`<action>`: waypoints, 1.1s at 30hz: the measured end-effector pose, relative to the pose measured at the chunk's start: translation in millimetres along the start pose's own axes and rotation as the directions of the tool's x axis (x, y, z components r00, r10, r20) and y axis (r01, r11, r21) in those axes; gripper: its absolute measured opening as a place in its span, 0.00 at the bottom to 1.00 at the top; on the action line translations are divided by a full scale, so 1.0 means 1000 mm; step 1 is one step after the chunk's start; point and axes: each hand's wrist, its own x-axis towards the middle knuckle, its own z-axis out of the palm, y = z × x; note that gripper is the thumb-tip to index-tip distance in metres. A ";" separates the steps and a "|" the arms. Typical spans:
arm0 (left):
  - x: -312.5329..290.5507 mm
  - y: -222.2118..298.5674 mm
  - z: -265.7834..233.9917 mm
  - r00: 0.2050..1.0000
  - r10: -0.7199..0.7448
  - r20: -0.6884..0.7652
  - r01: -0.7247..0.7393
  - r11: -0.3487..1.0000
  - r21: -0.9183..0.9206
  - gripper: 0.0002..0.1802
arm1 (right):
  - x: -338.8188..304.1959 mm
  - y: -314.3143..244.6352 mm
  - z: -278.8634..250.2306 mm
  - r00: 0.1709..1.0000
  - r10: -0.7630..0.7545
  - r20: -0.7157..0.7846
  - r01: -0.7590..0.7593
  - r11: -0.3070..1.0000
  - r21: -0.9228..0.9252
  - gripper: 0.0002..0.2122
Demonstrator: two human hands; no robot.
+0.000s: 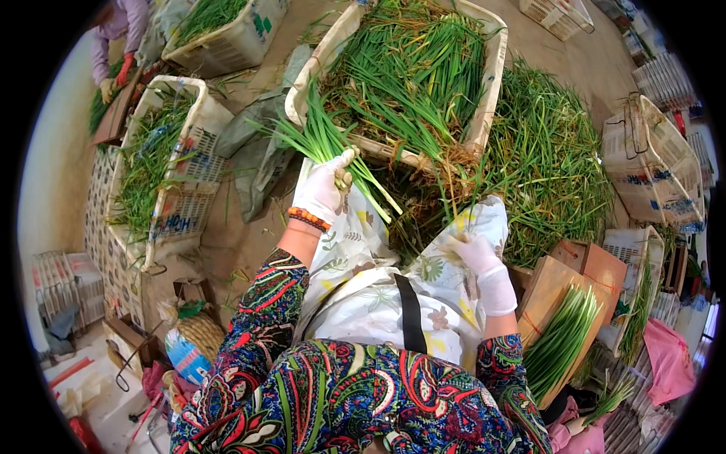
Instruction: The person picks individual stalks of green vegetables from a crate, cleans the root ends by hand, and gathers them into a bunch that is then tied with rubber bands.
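Paisley-patterned clothing [340,401] lies nearest, with a pale printed apron [363,306] across the person's lap. Over its right side hovers the white-gloved right hand [478,261], blurred; whether it holds anything cannot be told. To the right, trimmed stalks [561,340] lie on a wooden tray [558,280]. The white-gloved left hand [325,189] grips a bunch of green stalks [327,135], its leaves overlapping the near left corner of a white crate [494,83] full of greens [416,68]. Loose greens [548,159] heap along the crate's right edge. Beyond the crate's far left corner, a co-worker [136,26] handles more greens [98,110].
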 end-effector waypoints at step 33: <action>-0.066 -0.043 0.015 0.887 -0.234 0.397 0.181 0.969 0.166 0.15 | 0.002 -0.073 0.084 0.983 -0.176 -0.048 0.177 0.984 0.012 0.22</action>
